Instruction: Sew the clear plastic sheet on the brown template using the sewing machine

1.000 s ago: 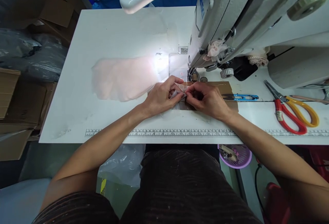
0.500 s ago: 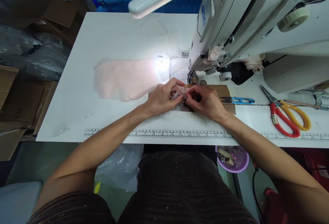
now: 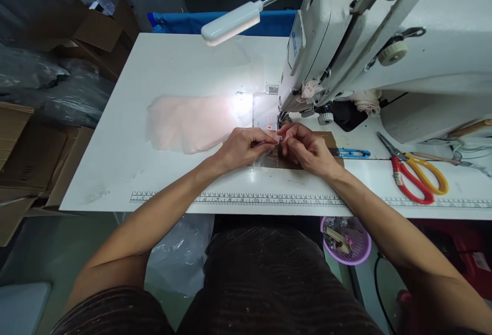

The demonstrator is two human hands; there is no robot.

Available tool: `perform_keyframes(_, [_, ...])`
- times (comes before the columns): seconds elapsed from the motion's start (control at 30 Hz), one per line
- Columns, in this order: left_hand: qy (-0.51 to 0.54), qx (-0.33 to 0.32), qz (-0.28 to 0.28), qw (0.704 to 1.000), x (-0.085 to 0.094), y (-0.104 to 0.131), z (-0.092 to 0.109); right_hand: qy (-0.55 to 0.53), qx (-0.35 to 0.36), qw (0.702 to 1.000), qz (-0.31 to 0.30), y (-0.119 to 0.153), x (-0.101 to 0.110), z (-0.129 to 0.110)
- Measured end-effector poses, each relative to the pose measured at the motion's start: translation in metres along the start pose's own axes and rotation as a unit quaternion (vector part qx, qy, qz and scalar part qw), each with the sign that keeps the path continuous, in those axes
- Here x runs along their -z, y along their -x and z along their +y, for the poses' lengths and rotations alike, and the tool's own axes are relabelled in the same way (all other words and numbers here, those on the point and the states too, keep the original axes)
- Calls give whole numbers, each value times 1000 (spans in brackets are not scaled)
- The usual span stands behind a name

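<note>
Sheer pale pink fabric (image 3: 188, 122) lies on the white table, its right end running toward my hands. My left hand (image 3: 246, 148) pinches an edge of this thin fabric between thumb and fingers. Close beside it, my right hand (image 3: 305, 148) has its fingertips pressed together at the same small piece. Both hands are just in front of the needle area of a white sewing machine (image 3: 311, 53). Under them is a brown cardboard piece (image 3: 329, 141), partly hidden by the right hand.
Blue thread snips (image 3: 351, 153) and scissors with red and yellow handles (image 3: 413, 176) lie at the right. A ruler strip (image 3: 269, 200) runs along the front edge. A lamp (image 3: 230, 23) hangs above; a purple basket (image 3: 366, 253) sits below the table. Cardboard boxes (image 3: 34, 155) stand left.
The view has shifted, showing more of the machine. My left fingers have straightened into a flatter pinch, and my right hand's fingers have moved slightly up at the fabric edge.
</note>
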State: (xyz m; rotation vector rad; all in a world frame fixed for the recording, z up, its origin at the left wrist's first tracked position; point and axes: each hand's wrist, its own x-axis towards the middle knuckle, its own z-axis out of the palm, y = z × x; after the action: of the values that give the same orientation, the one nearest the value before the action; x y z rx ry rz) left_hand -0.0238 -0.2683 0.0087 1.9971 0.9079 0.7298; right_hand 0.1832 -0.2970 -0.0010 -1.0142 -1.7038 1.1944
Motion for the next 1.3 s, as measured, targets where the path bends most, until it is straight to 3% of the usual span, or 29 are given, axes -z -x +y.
perform_keyframes(0.07, [-23,-27,-23,999,2,0,3,-24,22,998,-58,2,0,-3])
perform_keyframes(0.13, [-49,-48,-48,996,4,0,3,57,43,995,-75,3,6,-5])
perform_keyframes(0.23, [-71,-64,-77,992,6,1,-1,291,80,953,-12,5,27,-4])
perform_keyframes(0.33, [-90,-68,-104,988,9,0,-3,377,81,922,27,13,46,-4])
perform_keyframes(0.4, [-109,-91,-97,985,14,-1,2,362,68,930,10,20,48,-7])
perform_keyframes(0.53, [-170,-134,-8,976,20,9,25,303,56,951,-7,28,35,-20])
perform_keyframes(0.63, [-278,-102,-47,954,14,24,35,305,69,949,-27,26,32,-24])
perform_keyframes(0.7, [-341,-62,-70,936,9,31,33,353,62,932,-54,24,35,-25])
perform_keyframes(0.8, [-349,-29,-55,935,5,35,24,386,50,914,-117,24,34,-29])
perform_keyframes(0.93, [-332,-49,-41,941,10,32,17,189,93,961,-180,23,7,-45])
perform_keyframes(1.03, [-358,-81,-28,930,17,35,15,92,119,965,-213,17,-13,-47])
perform_keyframes(1.1, [-385,-122,15,915,21,40,13,95,91,975,-181,12,-12,-39])
perform_keyframes(1.17, [-386,-179,75,902,22,48,13,109,12,993,-33,9,0,-26])
perform_keyframes(1.2, [-374,-212,99,897,22,52,13,102,-30,993,57,8,8,-20])
perform_keyframes(1.23, [-358,-244,112,894,21,56,15,91,-62,988,108,9,16,-16])
perform_keyframes(1.3, [-316,-300,94,895,17,62,23,56,-93,986,129,12,29,-11])
